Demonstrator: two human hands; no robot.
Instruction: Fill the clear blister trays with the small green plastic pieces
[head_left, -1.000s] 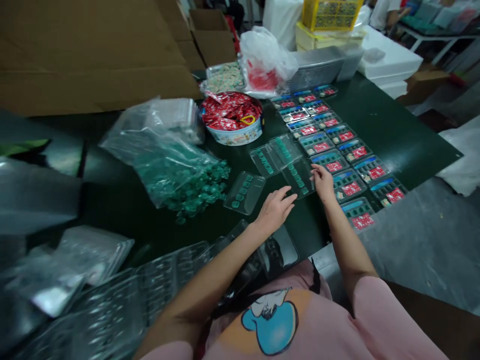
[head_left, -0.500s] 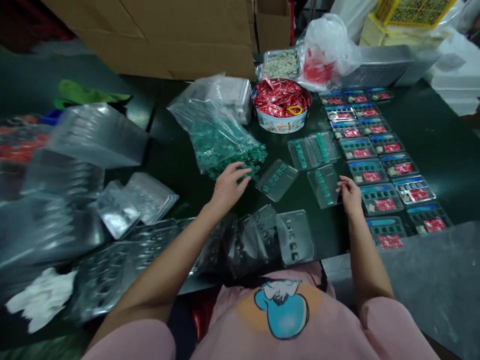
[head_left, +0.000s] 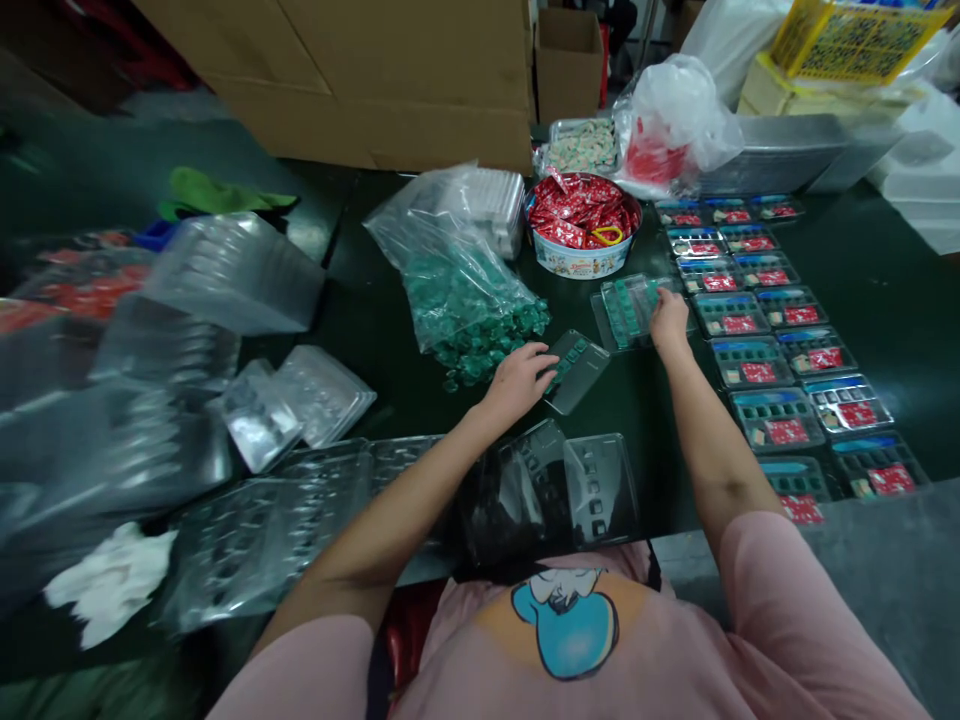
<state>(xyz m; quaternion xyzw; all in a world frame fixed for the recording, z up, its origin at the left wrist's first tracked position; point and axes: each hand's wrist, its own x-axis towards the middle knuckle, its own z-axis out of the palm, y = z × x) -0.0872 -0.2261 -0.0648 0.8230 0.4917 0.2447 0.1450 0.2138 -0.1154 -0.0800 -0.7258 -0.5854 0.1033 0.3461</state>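
Observation:
My left hand [head_left: 523, 380] has its fingers apart over the left edge of a clear tray [head_left: 583, 375] that holds a row of green pieces. To its left, a pile of green pieces [head_left: 480, 350] spills from a clear plastic bag [head_left: 442, 255]. My right hand [head_left: 669, 318] has its fingers closed at the right side of clear trays with green pieces [head_left: 626, 310], which lie partly stacked. Below my hands, another clear tray [head_left: 598, 490] has empty-looking wells.
A round tin [head_left: 581, 260] of red packets stands behind the trays. Two columns of filled trays [head_left: 739, 315] line the right side. Stacked clear trays [head_left: 232, 275] and white tissue [head_left: 112, 580] are at left; cardboard [head_left: 420, 90] stands behind.
My right hand has moved up and left with a green-filled tray, now at the other trays. My left hand has moved right, from the green pile to the angled tray. The view has shifted slightly.

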